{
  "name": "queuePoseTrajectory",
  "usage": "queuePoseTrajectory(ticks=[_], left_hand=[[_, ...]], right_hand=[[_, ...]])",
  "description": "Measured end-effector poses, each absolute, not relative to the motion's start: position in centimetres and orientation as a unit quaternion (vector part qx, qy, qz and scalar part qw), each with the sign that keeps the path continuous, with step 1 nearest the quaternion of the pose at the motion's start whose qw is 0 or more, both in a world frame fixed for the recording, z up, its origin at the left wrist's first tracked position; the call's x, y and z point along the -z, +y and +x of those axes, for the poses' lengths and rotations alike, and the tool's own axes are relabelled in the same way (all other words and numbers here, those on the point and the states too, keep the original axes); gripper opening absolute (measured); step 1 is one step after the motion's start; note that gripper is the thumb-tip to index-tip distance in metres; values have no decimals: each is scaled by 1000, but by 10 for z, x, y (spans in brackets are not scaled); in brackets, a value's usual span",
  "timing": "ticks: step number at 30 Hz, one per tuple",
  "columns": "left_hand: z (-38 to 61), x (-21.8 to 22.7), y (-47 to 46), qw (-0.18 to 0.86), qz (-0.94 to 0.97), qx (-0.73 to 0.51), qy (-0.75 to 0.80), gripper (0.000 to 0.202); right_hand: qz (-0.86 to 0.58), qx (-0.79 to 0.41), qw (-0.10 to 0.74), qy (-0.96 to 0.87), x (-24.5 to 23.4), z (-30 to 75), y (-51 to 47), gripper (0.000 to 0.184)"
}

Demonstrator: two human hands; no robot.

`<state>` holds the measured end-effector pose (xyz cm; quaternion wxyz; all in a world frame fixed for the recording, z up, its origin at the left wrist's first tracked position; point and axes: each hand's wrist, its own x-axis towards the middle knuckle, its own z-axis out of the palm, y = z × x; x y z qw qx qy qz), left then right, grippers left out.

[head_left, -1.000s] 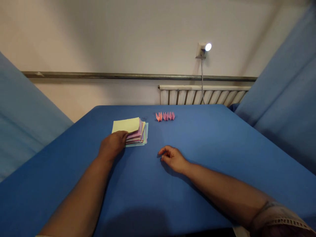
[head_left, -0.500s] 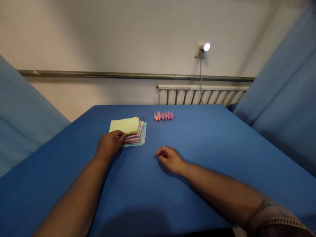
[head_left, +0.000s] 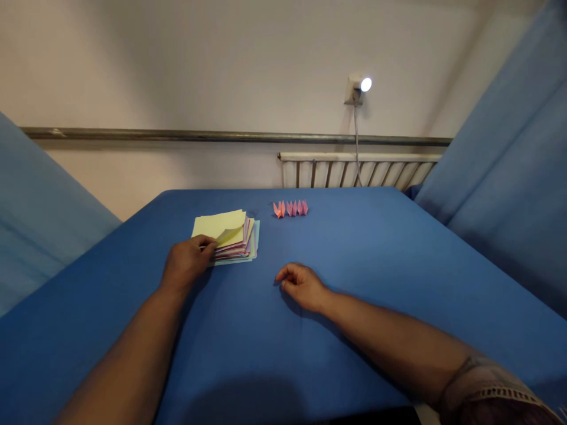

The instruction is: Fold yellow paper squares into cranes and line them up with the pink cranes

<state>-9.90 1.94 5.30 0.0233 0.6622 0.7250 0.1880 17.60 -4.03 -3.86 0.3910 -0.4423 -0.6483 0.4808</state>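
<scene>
A stack of coloured paper (head_left: 234, 251) lies left of centre on the blue table (head_left: 354, 248), its sheets slightly fanned. My left hand (head_left: 189, 260) pinches the near edge of the top yellow sheet (head_left: 217, 226), whose near right corner curls up off the pile. Apart from the stack, my right hand (head_left: 303, 287) rests on the table with fingers loosely curved and a gap between thumb and forefinger; nothing shows in it. Beyond both hands stands a row of small folded paper pieces (head_left: 291, 208), orange at the left and pink to the right.
Blue curtains hang at the left (head_left: 48, 218) and right (head_left: 496, 159) of the table. Behind its far edge are a white radiator (head_left: 363, 157), a metal pipe (head_left: 177, 136) and a wall socket (head_left: 353, 91) with a glowing light and a cable.
My left hand has drawn slightly left and toward me, and the yellow sheet's near corner has lifted and curled. My right hand keeps its pose. The view has shifted slightly.
</scene>
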Motion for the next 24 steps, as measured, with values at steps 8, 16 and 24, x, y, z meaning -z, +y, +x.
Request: queuePoseTrajectory(ticks=[8,16,24], left_hand=[[-100,-50,21,28,642,-197,740,30],[-98,-48,20,-7,656,-226,720,38],[-100,-45,23,-39,701,-190,686,38]], right_hand=[[-441,-465,388,-662,34,177,-43,26],[-446,-456,382,-668,33,177,-44,27],[-439,-461,386,-668,34,177,-44,26]])
